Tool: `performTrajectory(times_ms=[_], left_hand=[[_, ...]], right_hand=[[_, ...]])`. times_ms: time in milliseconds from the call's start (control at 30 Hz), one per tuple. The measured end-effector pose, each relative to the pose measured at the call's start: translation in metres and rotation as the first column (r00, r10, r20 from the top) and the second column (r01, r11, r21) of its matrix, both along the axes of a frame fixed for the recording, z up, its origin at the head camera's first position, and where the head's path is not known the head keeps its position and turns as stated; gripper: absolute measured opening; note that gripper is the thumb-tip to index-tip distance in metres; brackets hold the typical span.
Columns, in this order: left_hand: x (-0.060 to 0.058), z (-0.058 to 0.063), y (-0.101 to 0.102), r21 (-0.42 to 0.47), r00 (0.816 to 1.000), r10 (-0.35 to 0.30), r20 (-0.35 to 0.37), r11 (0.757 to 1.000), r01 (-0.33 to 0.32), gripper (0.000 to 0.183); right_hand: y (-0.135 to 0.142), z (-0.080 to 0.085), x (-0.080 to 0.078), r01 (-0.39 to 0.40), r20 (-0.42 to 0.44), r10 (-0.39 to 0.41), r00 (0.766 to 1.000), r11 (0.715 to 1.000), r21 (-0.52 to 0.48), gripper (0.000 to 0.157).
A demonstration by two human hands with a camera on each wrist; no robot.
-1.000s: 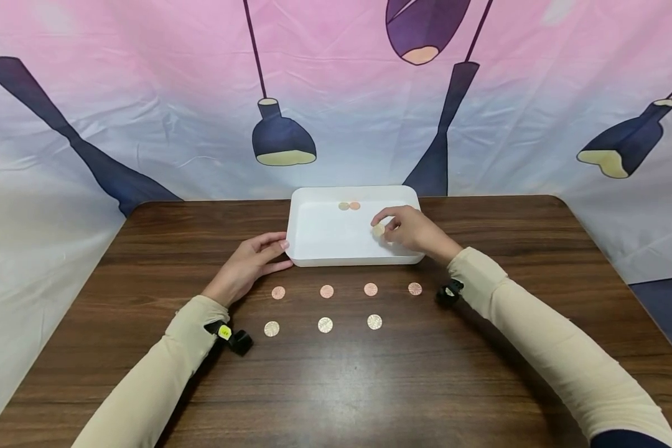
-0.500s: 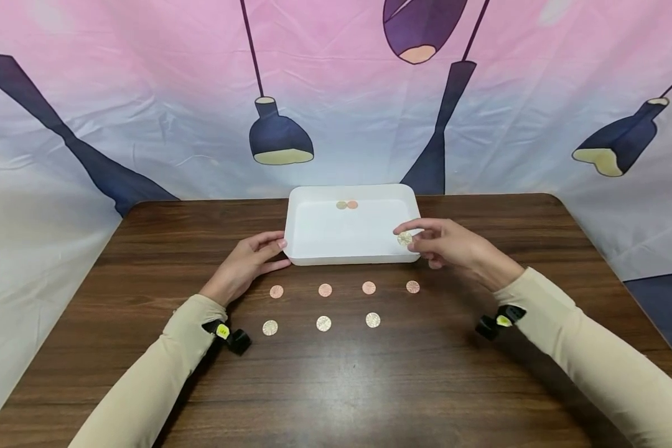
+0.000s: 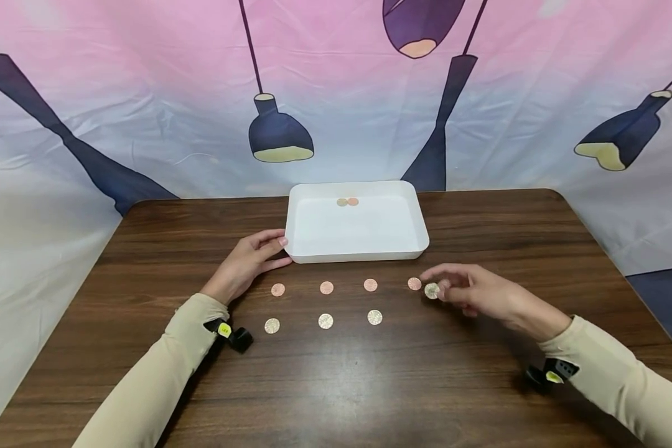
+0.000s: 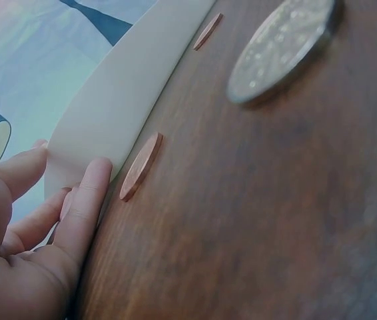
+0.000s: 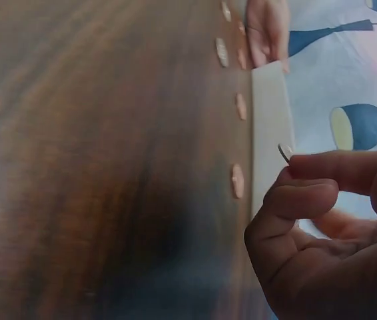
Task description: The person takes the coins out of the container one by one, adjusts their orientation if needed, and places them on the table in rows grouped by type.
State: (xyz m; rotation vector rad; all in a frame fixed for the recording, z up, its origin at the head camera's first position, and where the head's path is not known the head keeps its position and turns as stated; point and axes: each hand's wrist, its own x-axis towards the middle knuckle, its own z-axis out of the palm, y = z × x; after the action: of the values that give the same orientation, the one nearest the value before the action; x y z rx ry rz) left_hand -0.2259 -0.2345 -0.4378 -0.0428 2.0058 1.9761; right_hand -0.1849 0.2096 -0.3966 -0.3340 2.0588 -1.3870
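My right hand (image 3: 484, 295) pinches a pale silvery coin (image 3: 432, 290) between thumb and forefinger. In the right wrist view this coin (image 5: 284, 153) is seen nearly edge-on at the fingertips. Beside it, toward the table's right, lies the last copper coin (image 3: 414, 284) of a row. My left hand (image 3: 242, 264) rests against the left front corner of a white tray (image 3: 358, 257), its fingers fairly straight along the wall (image 4: 108, 127). Inside the tray, near the back, a pale coin (image 3: 342, 202) and a copper coin (image 3: 353, 201) lie side by side.
Several copper coins (image 3: 326, 287) form a row in front of the tray on the brown wooden table (image 3: 201, 386). Nearer me is a row of three silvery coins (image 3: 325, 321). A lamp-patterned cloth (image 3: 347, 124) hangs behind the table.
My right hand has drawn back out of the tray with the silvery coin, moving right and toward me to beside the copper row. The left hand has stayed at the tray corner.
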Motion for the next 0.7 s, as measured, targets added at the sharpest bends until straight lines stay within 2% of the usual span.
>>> performTrajectory(times_ms=[133,267,467,600,700], left_hand=[[0.0,0.0,0.0,0.0,1.0,0.008,0.002,1.0,-0.008,0.059],[0.0,0.0,0.0,0.006,1.0,0.005,-0.001,1.0,-0.005,0.06],[-0.001,0.0,0.001,0.009,1.0,0.011,0.001,1.0,-0.011,0.06],[0.0,0.001,0.001,0.009,1.0,0.016,0.004,1.0,-0.016,0.058],[0.0,0.001,0.0,0.014,1.0,0.018,0.005,1.0,-0.018,0.058]], right_hand=[[-0.001,-0.007,0.006,-0.018,0.008,0.018,1.0,0.999,0.036,0.023],[-0.003,-0.012,0.008,-0.053,-0.038,0.056,0.998,0.995,0.089,0.01],[-0.006,-0.017,0.006,-0.108,-0.124,0.122,0.985,0.988,0.112,0.011],[-0.01,-0.02,0.005,-0.14,-0.217,0.17,0.961,0.979,0.148,0.011],[-0.015,-0.02,0.005,-0.127,-0.288,0.184,0.94,0.97,0.208,0.011]])
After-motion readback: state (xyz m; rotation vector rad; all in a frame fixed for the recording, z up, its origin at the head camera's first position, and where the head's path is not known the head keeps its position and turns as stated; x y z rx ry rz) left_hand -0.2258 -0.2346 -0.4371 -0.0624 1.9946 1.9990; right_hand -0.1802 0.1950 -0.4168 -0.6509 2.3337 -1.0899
